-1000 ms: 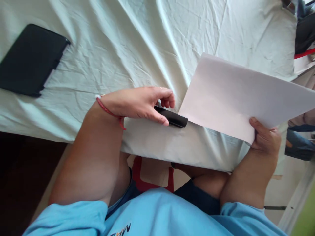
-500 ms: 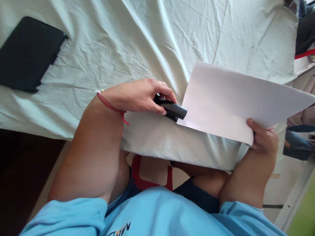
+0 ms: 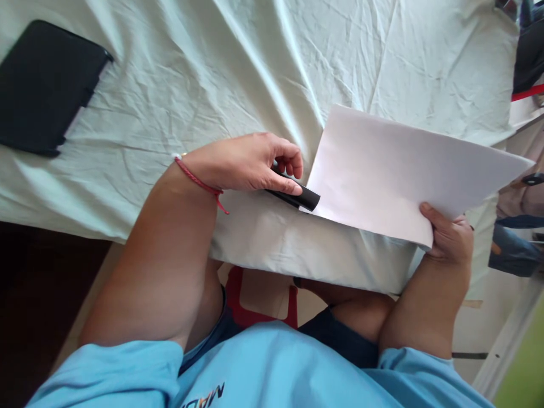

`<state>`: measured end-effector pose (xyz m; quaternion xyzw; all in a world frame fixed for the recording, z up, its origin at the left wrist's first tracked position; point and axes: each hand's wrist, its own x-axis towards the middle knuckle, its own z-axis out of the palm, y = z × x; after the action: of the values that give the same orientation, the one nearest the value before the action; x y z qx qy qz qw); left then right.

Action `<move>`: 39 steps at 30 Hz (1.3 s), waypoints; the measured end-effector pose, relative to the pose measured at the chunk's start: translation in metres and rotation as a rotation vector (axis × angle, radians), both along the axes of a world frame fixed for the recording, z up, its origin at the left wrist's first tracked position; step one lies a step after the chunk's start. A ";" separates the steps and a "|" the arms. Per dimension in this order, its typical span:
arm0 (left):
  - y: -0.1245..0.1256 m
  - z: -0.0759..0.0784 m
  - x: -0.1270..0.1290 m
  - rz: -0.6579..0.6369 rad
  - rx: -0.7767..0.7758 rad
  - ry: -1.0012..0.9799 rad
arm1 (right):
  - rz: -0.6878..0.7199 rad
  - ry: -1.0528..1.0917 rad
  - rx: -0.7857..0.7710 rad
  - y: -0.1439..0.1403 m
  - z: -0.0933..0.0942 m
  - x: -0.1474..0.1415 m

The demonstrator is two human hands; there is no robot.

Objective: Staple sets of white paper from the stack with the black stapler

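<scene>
My left hand [image 3: 250, 161] rests on the pale cloth near the table's front edge and grips a black stapler [image 3: 300, 196], whose front end sticks out past my thumb. The stapler's tip meets the lower left corner of a stack of white paper [image 3: 395, 170]. That paper is held up off the cloth, tilted, by my right hand [image 3: 448, 238], which pinches its lower right corner with the thumb on top. A red string bracelet circles my left wrist.
A wrinkled pale green cloth [image 3: 238, 73] covers the table. A flat black case [image 3: 40, 88] lies at the far left. A red stool [image 3: 259, 303] shows below the table edge between my knees. Dark items and a red-edged object sit at the far right edge.
My left hand closed on the stapler and brought its tip to the paper's corner. The paper shifted slightly left and lower. The view drifted a little.
</scene>
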<state>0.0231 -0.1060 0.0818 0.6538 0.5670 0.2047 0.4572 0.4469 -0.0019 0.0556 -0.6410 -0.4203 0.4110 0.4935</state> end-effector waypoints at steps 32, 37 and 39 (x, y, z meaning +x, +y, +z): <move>-0.002 0.010 0.016 0.060 -0.090 0.010 | 0.015 0.034 0.089 0.009 -0.007 -0.001; -0.008 0.004 0.011 0.024 -0.128 -0.085 | -0.069 0.095 0.219 0.013 -0.011 -0.006; -0.009 0.002 0.013 0.120 -0.096 -0.126 | -0.065 0.111 0.217 0.012 -0.011 -0.008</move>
<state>0.0360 -0.1147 0.0834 0.5819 0.5846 0.2451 0.5095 0.4389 0.0097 0.0441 -0.5733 -0.4133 0.3817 0.5957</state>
